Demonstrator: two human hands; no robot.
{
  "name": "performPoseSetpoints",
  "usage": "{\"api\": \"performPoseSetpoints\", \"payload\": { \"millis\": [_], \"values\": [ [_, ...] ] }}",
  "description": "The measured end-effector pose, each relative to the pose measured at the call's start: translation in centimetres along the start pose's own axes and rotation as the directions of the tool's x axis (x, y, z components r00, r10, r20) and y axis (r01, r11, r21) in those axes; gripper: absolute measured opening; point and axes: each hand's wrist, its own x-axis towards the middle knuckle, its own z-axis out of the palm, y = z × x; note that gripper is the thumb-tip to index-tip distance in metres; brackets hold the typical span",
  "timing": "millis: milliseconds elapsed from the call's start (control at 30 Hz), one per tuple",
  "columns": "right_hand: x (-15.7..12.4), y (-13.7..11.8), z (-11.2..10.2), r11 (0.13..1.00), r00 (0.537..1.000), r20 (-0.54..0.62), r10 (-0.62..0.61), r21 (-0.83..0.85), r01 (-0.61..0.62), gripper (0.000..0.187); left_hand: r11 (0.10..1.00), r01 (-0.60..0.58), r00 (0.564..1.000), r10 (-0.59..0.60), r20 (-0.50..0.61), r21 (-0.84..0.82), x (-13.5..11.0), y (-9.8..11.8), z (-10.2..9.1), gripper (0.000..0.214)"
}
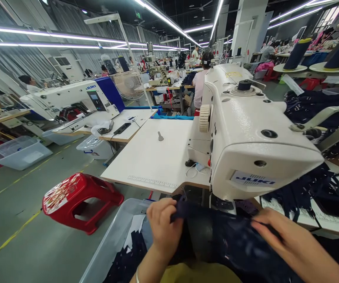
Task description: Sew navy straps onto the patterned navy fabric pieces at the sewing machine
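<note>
Dark navy fabric (pixel 234 236) stretches between my two hands, low in front of the sewing machine (pixel 264 145). My left hand (pixel 164 226) is closed on its left end, fingers curled over the edge. On the right, my right hand (pixel 278 228) pinches the upper edge between thumb and fingers. Part of the cloth is blurred, and its lower part runs out of view. The needle area lies just above the fabric and is mostly hidden by the machine head. Below my left hand, a clear plastic bin (pixel 107 239) holds dark strips (pixel 131 251) and white paper.
A white worktable (pixel 146 157) with a small flat metal piece (pixel 160 136) extends left of the machine. A red stool (pixel 82 200) stands on the floor at left. Navy straps (pixel 308 188) and a phone (pixel 336 207) lie at right. A person (pixel 199 84) sits ahead.
</note>
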Motion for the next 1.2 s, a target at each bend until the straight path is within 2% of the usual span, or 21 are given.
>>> {"api": "performPoseSetpoints", "payload": {
  "millis": [67,133,200,233,267,333,367,400,433,500,533,600,667,733,833,933,1033,1200],
  "values": [
    [2.5,-0.8,1.1,0.971,0.977,-0.003,-0.214,-0.113,0.212,0.024,0.997,0.020,1.000,-0.022,0.020,0.075,0.3,-1.4,-0.4,0.016],
    [4.1,-1.4,2.3,0.896,0.930,-0.016,-0.367,-0.277,0.348,0.026,0.985,0.004,0.996,-0.019,0.086,0.175,0.4,-1.9,-0.4,0.012],
    [4.6,-1.9,3.2,0.800,0.885,-0.010,-0.465,-0.433,0.416,0.026,0.969,-0.091,0.981,0.047,0.190,0.232,0.1,-1.4,-0.1,0.021],
    [4.7,-2.1,3.6,0.757,0.868,-0.005,-0.496,-0.491,0.430,0.026,0.959,-0.192,0.957,0.137,0.256,0.207,0.0,-0.8,0.2,0.028],
    [4.6,-2.2,3.8,0.729,0.859,-0.007,-0.512,-0.532,0.430,0.025,0.937,-0.317,0.913,0.259,0.316,0.146,-0.2,-0.1,0.5,0.034],
    [4.1,-2.3,4.0,0.738,0.878,-0.030,-0.478,-0.555,0.383,0.024,0.836,-0.548,0.753,0.500,0.427,-0.013,-0.3,1.6,1.1,0.039],
    [3.9,-2.2,4.1,0.775,0.901,-0.052,-0.431,-0.533,0.340,0.023,0.789,-0.610,0.674,0.566,0.475,-0.074,-0.3,2.4,1.4,0.038],
    [3.7,-2.0,4.2,0.830,0.929,-0.079,-0.361,-0.482,0.282,0.023,0.765,-0.633,0.619,0.591,0.517,-0.116,-0.2,3.1,1.6,0.037],
    [3.5,-1.8,4.3,0.895,0.959,-0.100,-0.266,-0.396,0.207,0.023,0.769,-0.626,0.598,0.582,0.551,-0.132,-0.1,3.7,1.8,0.037],
    [3.1,-1.2,4.4,0.992,0.996,-0.084,-0.036,-0.125,0.026,0.023,0.799,-0.585,0.595,0.540,0.595,-0.141,0.1,4.4,1.9,0.041],
    [3.0,-0.9,4.5,0.997,0.997,-0.047,0.069,0.028,-0.068,0.024,0.809,-0.571,0.598,0.526,0.605,-0.138,0.2,4.5,1.9,0.042],
    [3.0,-0.3,4.7,0.939,0.977,0.035,0.209,0.272,-0.211,0.024,0.817,-0.561,0.593,0.507,0.626,-0.130,0.4,4.4,1.7,0.044],
    [3.1,0.2,4.8,0.883,0.962,0.061,0.265,0.386,-0.267,0.026,0.825,-0.550,0.586,0.492,0.644,-0.129,0.5,4.2,1.5,0.045],
    [3.3,0.6,4.8,0.868,0.954,0.064,0.294,0.400,-0.294,0.025,0.840,-0.528,0.593,0.473,0.651,-0.128,0.5,4.1,1.4,0.045],
    [3.6,0.8,4.8,0.881,0.943,0.067,0.326,0.341,-0.329,0.023,0.866,-0.486,0.632,0.439,0.638,-0.115,0.3,3.9,1.5,0.044],
    [3.9,0.7,4.8,0.912,0.950,0.035,0.310,0.273,-0.308,0.019,0.881,-0.460,0.658,0.424,0.622,-0.113,0.1,3.9,1.8,0.044],
    [4.2,0.5,4.7,0.936,0.960,0.014,0.281,0.217,-0.278,0.019,0.886,-0.447,0.658,0.421,0.624,-0.127,0.1,3.9,1.9,0.044],
    [4.3,0.0,4.5,0.915,0.924,0.094,0.371,0.133,-0.381,0.022,0.889,-0.440,0.657,0.415,0.629,-0.126,0.3,4.0,1.8,0.043]
  ]
}}
